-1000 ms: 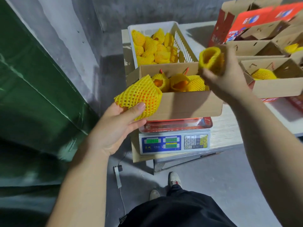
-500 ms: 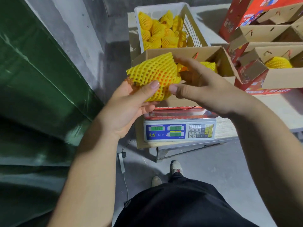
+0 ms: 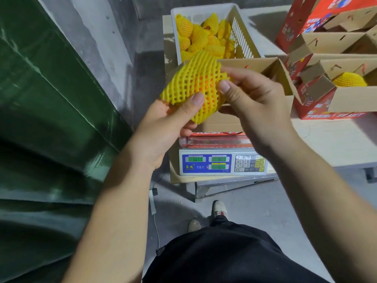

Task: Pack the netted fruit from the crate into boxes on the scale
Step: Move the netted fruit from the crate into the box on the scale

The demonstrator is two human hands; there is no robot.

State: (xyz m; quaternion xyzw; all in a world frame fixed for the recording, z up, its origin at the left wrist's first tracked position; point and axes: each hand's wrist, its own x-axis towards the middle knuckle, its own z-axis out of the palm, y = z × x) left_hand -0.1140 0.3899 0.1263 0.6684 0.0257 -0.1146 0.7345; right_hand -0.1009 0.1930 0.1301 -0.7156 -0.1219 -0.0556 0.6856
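scale [image 3: 222, 162] disp: 3.690 | red box [image 3: 318, 111] side: "FRESH FRUIT", partly hidden

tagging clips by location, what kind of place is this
Probably a small fruit packing room or warehouse: a white crate of netted fruit, an electronic scale bearing an open carton, and more printed fruit boxes on a bench against bare concrete walls.

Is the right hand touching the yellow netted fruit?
Touching. The head view shows the right hand pinching the netted fruit at its right edge, thumb on the net.
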